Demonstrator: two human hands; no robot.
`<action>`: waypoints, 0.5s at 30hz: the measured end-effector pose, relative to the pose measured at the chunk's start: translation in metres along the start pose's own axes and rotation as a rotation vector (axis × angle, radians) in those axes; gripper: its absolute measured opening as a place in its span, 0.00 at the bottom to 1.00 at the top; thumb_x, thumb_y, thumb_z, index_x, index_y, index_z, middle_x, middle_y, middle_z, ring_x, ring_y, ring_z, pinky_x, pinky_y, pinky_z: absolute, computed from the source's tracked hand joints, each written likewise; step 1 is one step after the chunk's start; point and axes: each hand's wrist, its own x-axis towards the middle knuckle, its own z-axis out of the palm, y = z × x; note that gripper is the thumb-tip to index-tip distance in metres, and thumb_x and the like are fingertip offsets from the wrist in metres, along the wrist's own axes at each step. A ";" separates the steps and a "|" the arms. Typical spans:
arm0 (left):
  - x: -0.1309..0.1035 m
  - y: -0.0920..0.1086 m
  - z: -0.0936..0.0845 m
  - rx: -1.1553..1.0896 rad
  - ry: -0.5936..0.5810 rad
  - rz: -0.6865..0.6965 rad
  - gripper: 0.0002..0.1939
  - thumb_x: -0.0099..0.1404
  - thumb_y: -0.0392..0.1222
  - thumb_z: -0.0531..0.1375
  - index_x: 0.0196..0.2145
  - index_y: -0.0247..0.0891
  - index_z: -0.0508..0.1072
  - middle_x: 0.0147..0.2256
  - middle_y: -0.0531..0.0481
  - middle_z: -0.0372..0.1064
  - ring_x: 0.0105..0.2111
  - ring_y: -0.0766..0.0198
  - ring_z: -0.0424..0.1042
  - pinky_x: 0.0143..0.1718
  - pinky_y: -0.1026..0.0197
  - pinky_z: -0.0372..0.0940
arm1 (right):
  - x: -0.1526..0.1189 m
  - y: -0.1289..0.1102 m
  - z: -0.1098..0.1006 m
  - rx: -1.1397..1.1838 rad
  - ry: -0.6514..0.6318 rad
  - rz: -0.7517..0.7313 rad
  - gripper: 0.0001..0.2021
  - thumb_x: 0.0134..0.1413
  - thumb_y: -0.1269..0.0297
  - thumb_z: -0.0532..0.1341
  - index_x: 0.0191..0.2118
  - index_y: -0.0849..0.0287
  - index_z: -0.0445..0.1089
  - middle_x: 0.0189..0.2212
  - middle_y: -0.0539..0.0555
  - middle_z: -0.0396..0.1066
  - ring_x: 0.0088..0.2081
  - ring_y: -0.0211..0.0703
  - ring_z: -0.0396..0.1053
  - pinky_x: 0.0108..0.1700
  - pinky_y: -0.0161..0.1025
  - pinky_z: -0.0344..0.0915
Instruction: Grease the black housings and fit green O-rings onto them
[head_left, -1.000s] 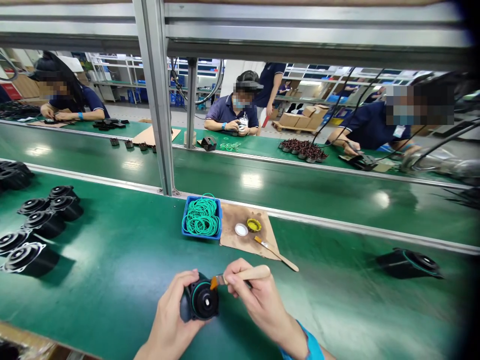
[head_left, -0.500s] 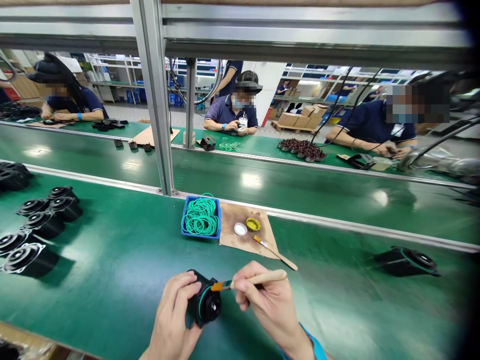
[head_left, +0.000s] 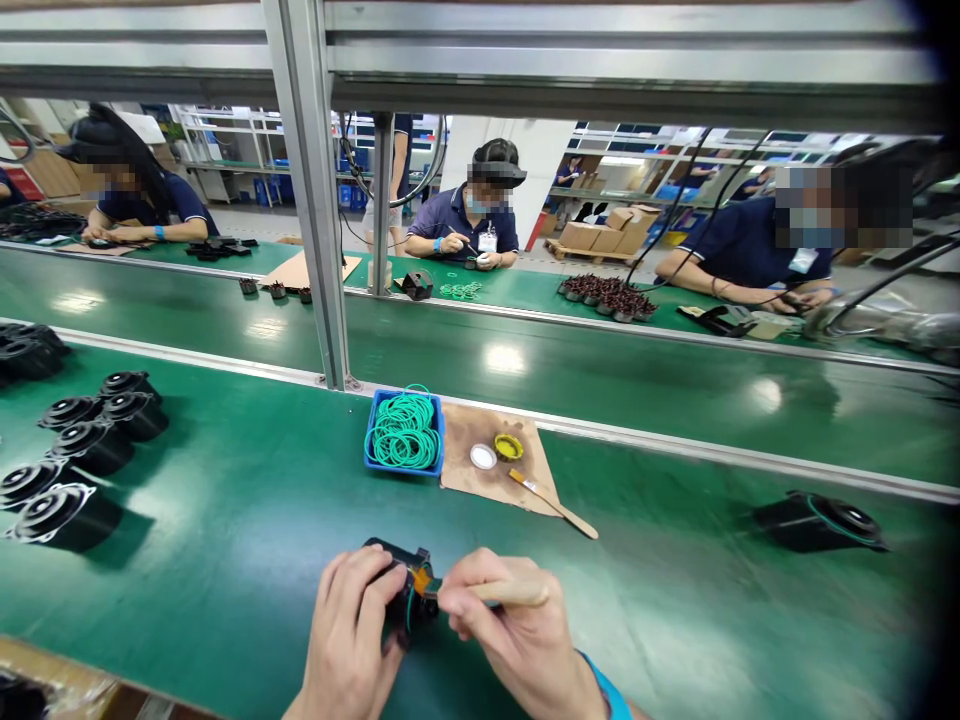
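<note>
My left hand [head_left: 351, 622] is wrapped round a black motor housing [head_left: 399, 553], which it holds tilted at the near side of the bench. A green rubber ring [head_left: 410, 606] sits round the housing's end, partly hidden by my fingers and the brush. My right hand [head_left: 508, 625] grips a paintbrush [head_left: 519, 589] with a pale wooden handle. Its orange bristles touch the housing beside the ring. Farther off, a second brush [head_left: 559, 507] lies half on a stained cardboard sheet [head_left: 466, 487], near a yellow-lined cap [head_left: 508, 447] and a white disc [head_left: 483, 457].
A blue bin [head_left: 405, 471] of green rings stands left of the cardboard. Several black housings [head_left: 91, 447] are grouped at the left; another housing [head_left: 817, 525] with a ring lies at the right. A metal post [head_left: 309, 190] rises beyond the bin. Co-workers sit across the conveyor [head_left: 600, 375].
The housing has turned in my left hand, its end now facing more to the right. My right hand and the brush have moved slightly left and down. The bristles have shifted along the housing.
</note>
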 end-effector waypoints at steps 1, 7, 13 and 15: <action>0.000 0.000 0.000 -0.005 -0.001 -0.006 0.15 0.64 0.29 0.55 0.49 0.32 0.69 0.47 0.39 0.69 0.49 0.54 0.70 0.50 0.51 0.65 | 0.000 -0.002 0.000 -0.042 -0.004 -0.081 0.16 0.69 0.61 0.57 0.27 0.58 0.69 0.20 0.48 0.72 0.19 0.32 0.69 0.23 0.28 0.63; 0.000 0.000 0.000 -0.055 -0.006 -0.128 0.16 0.65 0.32 0.57 0.51 0.35 0.68 0.47 0.39 0.69 0.48 0.53 0.70 0.48 0.52 0.67 | -0.016 0.000 0.010 -0.188 -0.036 -0.386 0.17 0.72 0.59 0.50 0.31 0.58 0.66 0.19 0.48 0.70 0.18 0.34 0.65 0.23 0.33 0.60; 0.002 -0.004 -0.004 -0.177 -0.045 -0.270 0.23 0.55 0.32 0.65 0.49 0.39 0.67 0.44 0.43 0.71 0.43 0.55 0.75 0.42 0.57 0.73 | -0.023 0.002 0.006 -0.318 -0.238 -0.435 0.23 0.73 0.61 0.45 0.28 0.61 0.67 0.17 0.50 0.65 0.20 0.37 0.61 0.25 0.35 0.60; 0.007 -0.003 -0.006 -0.243 -0.037 -0.342 0.23 0.52 0.34 0.68 0.46 0.40 0.69 0.42 0.44 0.72 0.42 0.55 0.76 0.40 0.57 0.74 | -0.019 0.002 -0.001 -0.344 -0.273 -0.462 0.23 0.73 0.66 0.44 0.27 0.61 0.67 0.18 0.50 0.64 0.20 0.38 0.59 0.25 0.36 0.59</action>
